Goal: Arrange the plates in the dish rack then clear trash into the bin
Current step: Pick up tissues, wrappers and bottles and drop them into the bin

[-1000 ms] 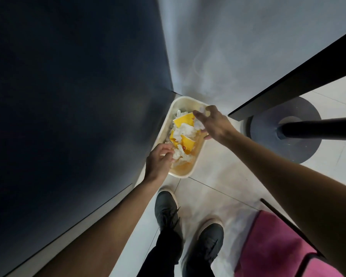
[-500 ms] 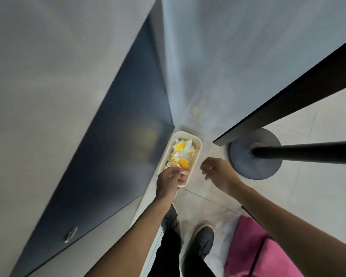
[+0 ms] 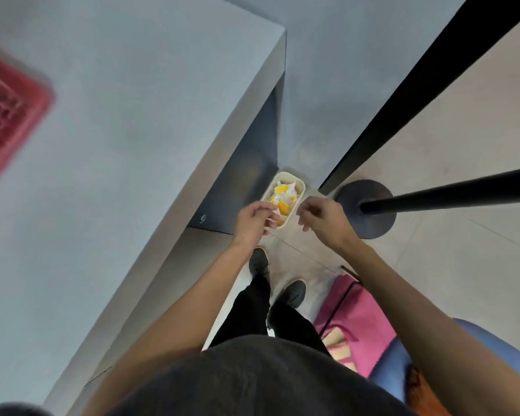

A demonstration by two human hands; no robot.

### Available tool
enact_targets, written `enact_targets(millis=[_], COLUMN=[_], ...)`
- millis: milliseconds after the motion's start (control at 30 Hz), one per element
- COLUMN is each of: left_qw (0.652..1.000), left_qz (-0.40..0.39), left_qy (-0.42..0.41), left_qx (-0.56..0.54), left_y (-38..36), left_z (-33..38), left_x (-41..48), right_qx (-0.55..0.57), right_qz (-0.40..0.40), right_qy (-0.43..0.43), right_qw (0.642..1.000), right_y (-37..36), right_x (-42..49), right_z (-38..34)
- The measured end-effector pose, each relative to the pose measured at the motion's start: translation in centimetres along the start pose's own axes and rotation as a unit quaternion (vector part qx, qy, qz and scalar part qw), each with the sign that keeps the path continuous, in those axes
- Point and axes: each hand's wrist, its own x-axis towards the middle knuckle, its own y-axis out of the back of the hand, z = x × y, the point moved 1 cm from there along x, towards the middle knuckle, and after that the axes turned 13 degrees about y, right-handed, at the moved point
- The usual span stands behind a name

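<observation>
Our left hand [image 3: 254, 219] hung with its fingers curled by the near rim of the bin [image 3: 286, 174]; whether it pinched anything we could not tell. Our right hand [image 3: 321, 217], just beside it, was loosely curled and held nothing. Between and beyond both hands the bin stood on the floor, holding the trash [image 3: 278, 195]. We judged those yellow and white scraps light, soft and crushable, best pinched by an edge.
</observation>
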Motion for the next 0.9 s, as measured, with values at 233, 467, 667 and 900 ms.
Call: enact_targets(millis=[233, 467, 667, 900], left_qw=[0.992, 0.976, 0.953, 0.930], left_qz=[0.043, 0.123, 0.209, 0.295], left_qy=[-0.121, -0.165, -0.194, -0.180], left_qx=[-0.010, -0.075, -0.097, -0.126], left_y=[5.6, 13.5, 23.5, 38.1], left_z=[-1.1, -3.2, -7.0, -14.5], left_x=[-8.7, -16.2, -21.5, -25.9], right_qx=[-0.058, -0.078, -0.065, -0.057], right_qz=[-0.082, -0.176, -0.251, -0.315], right_qy=[0.133, 0.233, 0.317, 0.324], right_qw=[0.986, 0.953, 0.913, 0.891], right_y=[-1.3, -6.7, -15.5, -29.1], right_x=[-2.9, -4.9, -6.1, -6.8], right_z=[-8.9, -17.1, -22.9, -30.9])
